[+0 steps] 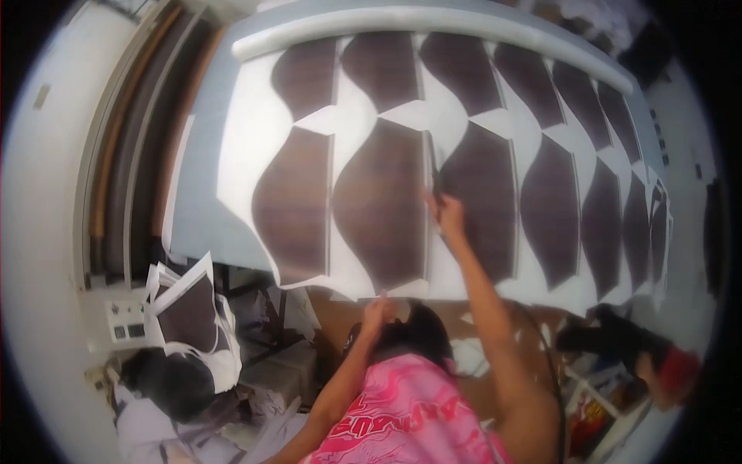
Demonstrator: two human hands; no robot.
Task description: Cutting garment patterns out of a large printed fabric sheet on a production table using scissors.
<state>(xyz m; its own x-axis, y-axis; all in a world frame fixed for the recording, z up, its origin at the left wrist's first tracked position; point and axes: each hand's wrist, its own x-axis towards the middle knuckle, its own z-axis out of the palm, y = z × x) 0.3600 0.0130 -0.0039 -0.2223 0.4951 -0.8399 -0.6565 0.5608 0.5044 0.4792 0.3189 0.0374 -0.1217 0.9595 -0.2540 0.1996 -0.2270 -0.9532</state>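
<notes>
A wide white sheet (363, 166) printed with rows of dark brown curved panels lies across the table. Over the near row, my right hand (448, 216) is closed around what look like dark scissors (435, 166). Their long blades point away from me along the straight right edge of one brown panel (382, 205); blur hides how far apart the blades are. At the sheet's near edge, my left hand (379, 311) is closed, its fingertips pinching the white margin just below that same panel.
A rolled length of white material (433, 17) runs along the table's far side. The blue-grey tabletop (205, 193) shows at left. Cut white and brown pieces (189, 309) hang at lower left. A shelf with assorted items (603, 402) stands at lower right, near a dark cable (550, 348).
</notes>
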